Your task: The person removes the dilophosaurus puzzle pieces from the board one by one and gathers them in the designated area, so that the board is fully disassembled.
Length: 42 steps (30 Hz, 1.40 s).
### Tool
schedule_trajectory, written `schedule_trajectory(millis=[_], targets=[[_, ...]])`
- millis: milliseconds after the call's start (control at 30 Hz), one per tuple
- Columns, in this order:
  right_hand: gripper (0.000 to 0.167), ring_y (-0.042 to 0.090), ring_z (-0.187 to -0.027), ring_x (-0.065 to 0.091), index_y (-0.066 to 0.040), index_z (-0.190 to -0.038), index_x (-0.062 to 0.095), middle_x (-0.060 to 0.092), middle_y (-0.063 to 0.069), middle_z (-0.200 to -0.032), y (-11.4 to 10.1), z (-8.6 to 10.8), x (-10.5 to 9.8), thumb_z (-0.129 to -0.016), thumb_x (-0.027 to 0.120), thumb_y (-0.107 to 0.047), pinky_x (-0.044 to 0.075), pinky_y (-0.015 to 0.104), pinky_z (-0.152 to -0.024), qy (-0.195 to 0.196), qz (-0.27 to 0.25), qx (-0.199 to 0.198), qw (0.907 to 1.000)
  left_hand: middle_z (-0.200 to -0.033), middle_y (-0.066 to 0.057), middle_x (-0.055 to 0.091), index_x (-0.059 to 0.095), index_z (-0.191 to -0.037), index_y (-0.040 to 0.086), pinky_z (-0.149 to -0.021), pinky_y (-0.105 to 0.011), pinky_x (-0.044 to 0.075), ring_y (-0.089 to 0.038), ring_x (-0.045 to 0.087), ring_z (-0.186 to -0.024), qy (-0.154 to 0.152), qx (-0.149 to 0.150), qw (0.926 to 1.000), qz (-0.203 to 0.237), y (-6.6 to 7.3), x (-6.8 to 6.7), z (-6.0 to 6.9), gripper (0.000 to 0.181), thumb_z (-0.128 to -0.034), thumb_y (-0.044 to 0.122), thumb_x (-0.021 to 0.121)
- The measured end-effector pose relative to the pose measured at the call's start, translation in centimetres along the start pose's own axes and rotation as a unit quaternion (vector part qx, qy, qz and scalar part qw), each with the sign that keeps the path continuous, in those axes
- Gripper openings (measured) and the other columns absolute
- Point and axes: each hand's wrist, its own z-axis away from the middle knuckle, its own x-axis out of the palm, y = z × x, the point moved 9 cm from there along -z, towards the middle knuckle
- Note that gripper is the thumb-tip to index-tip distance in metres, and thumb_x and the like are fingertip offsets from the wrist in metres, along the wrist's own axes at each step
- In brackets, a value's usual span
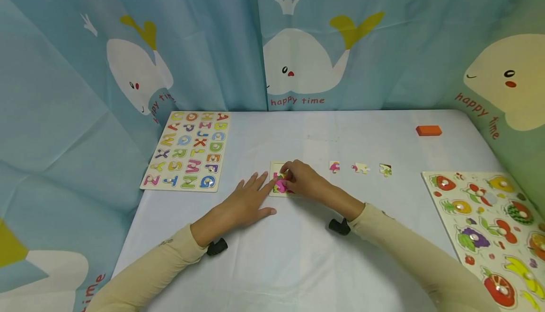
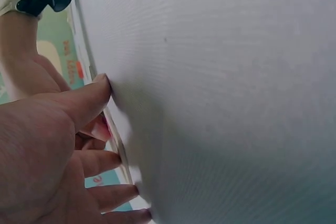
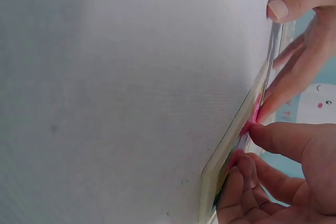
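Note:
In the head view a small jigsaw tray [image 1: 273, 166] with a pale rim lies mid-table, partly hidden by both hands. My right hand [image 1: 304, 179] bends over it and pinches a pink puzzle piece [image 1: 280, 185] between thumb and fingertips, low over the tray. The left hand [image 1: 247, 204] lies flat with spread fingers, its index fingertip at the tray's left side by the pink piece. From the right wrist, the tray's edge [image 3: 211, 179] shows beneath the pinching fingers [image 3: 270, 135]. The left wrist view shows the left thumb [image 2: 94, 95] apart from the tray.
Right of the tray lie three loose jigsaw pieces: a pink one [image 1: 334, 166], a pale one [image 1: 362, 168] and a green one [image 1: 385, 169]. An alphabet board [image 1: 183, 160] lies at left, a fruit board [image 1: 451, 208] at right. An orange block [image 1: 429, 131] sits far right.

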Motion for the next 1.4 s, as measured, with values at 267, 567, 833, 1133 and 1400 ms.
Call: schedule_trajectory(millis=[267, 567, 833, 1133, 1400], targets=[[0.029, 0.021, -0.089, 0.063, 0.004, -0.122, 0.064, 0.064, 0.015, -0.105, -0.3, 0.2, -0.1, -0.097, 0.074, -0.006, 0.057, 0.034, -0.082, 0.003, 0.002, -0.004, 1.0000, -0.175, -0.014, 0.023, 0.032, -0.168, 0.015, -0.123, -0.066, 0.028, -0.040, 0.021, -0.161, 0.005, 0.003, 1.0000, -0.008, 0.0, 0.2, 0.7, 0.079, -0.1046, 0.053, 0.061], [0.027, 0.021, -0.088, 0.061, 0.004, -0.122, 0.064, 0.064, 0.013, -0.102, -0.3, 0.1, 0.0, -0.097, 0.073, -0.003, 0.056, 0.034, -0.082, -0.005, 0.007, 0.000, 1.0000, -0.174, -0.017, 0.026, 0.037, -0.166, 0.014, -0.121, -0.067, 0.032, -0.043, 0.025, -0.159, 0.014, 0.014, 0.9998, -0.009, 0.1, 0.5, 1.2, 0.075, -0.1049, 0.050, 0.062], [0.027, 0.019, -0.087, 0.061, 0.002, -0.122, 0.061, 0.063, 0.011, -0.102, -0.5, 0.1, 0.0, -0.098, 0.073, -0.004, 0.057, 0.033, -0.081, 0.003, 0.016, -0.020, 0.9997, -0.173, -0.017, 0.026, 0.037, -0.165, 0.014, -0.120, -0.067, 0.032, -0.042, 0.026, -0.159, 0.015, 0.020, 0.9996, -0.009, 0.2, 0.3, 1.3, 0.075, -0.1050, 0.050, 0.062], [0.029, 0.023, -0.095, 0.064, -0.002, -0.122, 0.058, 0.062, 0.014, -0.113, -0.5, 0.2, -0.2, -0.097, 0.073, -0.002, 0.059, 0.037, -0.087, 0.019, 0.018, -0.039, 0.9989, -0.173, -0.018, 0.026, 0.036, -0.165, 0.014, -0.120, -0.067, 0.032, -0.043, 0.025, -0.159, 0.016, 0.022, 0.9996, -0.009, 0.2, 0.3, 1.2, 0.074, -0.1054, 0.049, 0.061], [0.023, 0.020, -0.093, 0.066, -0.003, -0.119, 0.059, 0.070, 0.009, -0.103, -0.5, -0.1, -0.4, -0.099, 0.070, 0.000, 0.059, 0.035, -0.085, 0.015, -0.010, -0.056, 0.9983, -0.174, -0.017, 0.025, 0.036, -0.166, 0.014, -0.121, -0.068, 0.031, -0.043, 0.024, -0.160, 0.013, 0.022, 0.9997, -0.003, 0.2, 0.3, 1.3, 0.074, -0.1057, 0.049, 0.061]])
